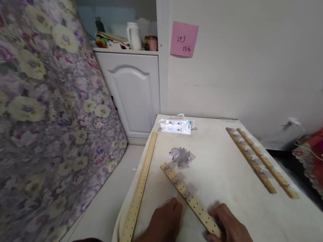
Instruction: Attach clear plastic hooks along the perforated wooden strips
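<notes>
My right hand (232, 232) grips the near end of a perforated wooden strip (195, 205), thumb on one side and fingers on the other. The strip lies slantwise on the cloth; small clear plastic pieces with metal bits sit along its far half. My left hand (165, 221) is beside the strip, to its left, fingers curled together and slightly blurred. Whatever it may hold is hidden. Beyond the strip's far end lies a small heap of clear plastic pieces with shiny metal parts (181, 155).
Another perforated strip (138, 191) lies along the left edge of the cloth-covered table (210, 153). Two strips bearing clear pieces (251, 157) rest at the right. Clear blister packs (175, 126) lie at the back. A floral curtain (40, 116) hangs left.
</notes>
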Available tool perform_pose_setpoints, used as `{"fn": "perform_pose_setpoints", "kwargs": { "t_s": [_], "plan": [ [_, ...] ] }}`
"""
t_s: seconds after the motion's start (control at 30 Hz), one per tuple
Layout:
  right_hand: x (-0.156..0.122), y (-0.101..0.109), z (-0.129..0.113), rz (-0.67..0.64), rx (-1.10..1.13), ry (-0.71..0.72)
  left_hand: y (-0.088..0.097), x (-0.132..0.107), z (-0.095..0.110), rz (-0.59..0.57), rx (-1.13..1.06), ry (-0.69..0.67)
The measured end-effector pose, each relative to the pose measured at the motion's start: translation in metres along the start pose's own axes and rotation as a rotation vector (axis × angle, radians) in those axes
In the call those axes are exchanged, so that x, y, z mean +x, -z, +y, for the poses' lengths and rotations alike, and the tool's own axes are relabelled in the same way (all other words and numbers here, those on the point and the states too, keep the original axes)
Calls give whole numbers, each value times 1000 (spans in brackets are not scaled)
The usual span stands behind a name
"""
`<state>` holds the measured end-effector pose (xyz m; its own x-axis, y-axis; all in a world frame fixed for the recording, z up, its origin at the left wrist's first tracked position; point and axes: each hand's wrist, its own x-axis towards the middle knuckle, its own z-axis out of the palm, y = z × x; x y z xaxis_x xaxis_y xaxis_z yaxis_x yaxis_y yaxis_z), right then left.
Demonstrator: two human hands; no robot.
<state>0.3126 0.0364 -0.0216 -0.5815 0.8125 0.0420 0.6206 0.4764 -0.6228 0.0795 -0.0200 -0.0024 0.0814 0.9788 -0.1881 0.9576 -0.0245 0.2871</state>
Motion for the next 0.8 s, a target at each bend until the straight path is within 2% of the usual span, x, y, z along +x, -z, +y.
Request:
{"fn": "perform_pose_setpoints", "kwargs": {
  "t_s": [0.13,0.33,0.6,0.8],
  "plan": [
    [1,-6,-7,68,-94,23,-1,-2,-2,27,-11,-32],
    [4,-13,-17,71,-173,-36,1,-6,-3,60,-24,-47],
    [30,-25,-42,125,-169,-44,4,-9,-3,36,-38,-73],
    [45,-38,-49,151,-172,-67,4,-9,-3,23,-37,-70]
  ]
}}
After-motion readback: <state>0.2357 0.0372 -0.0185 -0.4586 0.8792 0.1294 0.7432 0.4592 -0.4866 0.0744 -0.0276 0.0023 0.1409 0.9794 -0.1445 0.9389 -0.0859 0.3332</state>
